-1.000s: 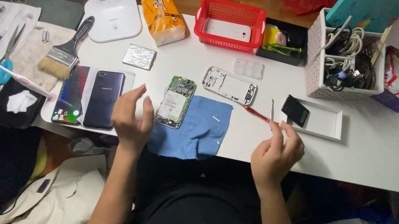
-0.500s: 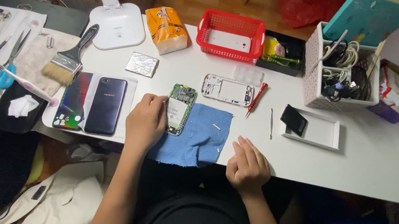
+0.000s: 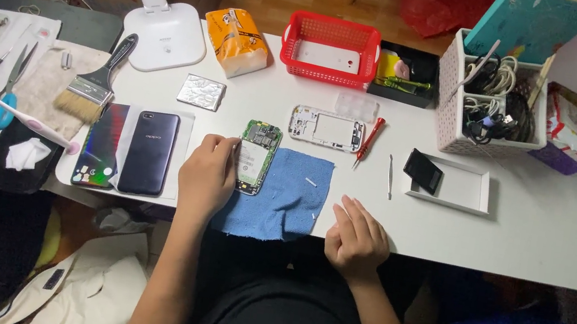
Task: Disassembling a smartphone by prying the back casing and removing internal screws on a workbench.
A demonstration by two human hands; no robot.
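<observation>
Two hands are in view at the lower middle of the frame. Your left hand (image 3: 206, 176) lies palm down, its fingertips touching the left edge of the green circuit board (image 3: 257, 157), fingers bent and resting rather than clamped around it. The board lies flat just left of centre, its lower end on the blue cloth (image 3: 286, 197) and its upper end on the white table (image 3: 549, 237). Your right hand (image 3: 356, 236) sits loosely curled and empty at the near table edge, just beside the cloth's right side and well apart from the board.

Above the cloth lies a white phone frame (image 3: 327, 128), with a red-handled screwdriver (image 3: 368, 139) just to its right and a thin metal pick (image 3: 389, 175) beyond that. Further right, a shallow white tray (image 3: 463, 190) holds a black battery (image 3: 423, 170). Left of your left hand, a dark phone (image 3: 149, 152) and an iridescent back cover (image 3: 101, 144) lie side by side. A paintbrush (image 3: 93, 84) sits above them, and a small silver plate (image 3: 201, 92) lies to its right. In the upper part of the frame stand a red basket (image 3: 329, 48), an orange tissue pack (image 3: 235, 42) and a white lamp base (image 3: 164, 36).
</observation>
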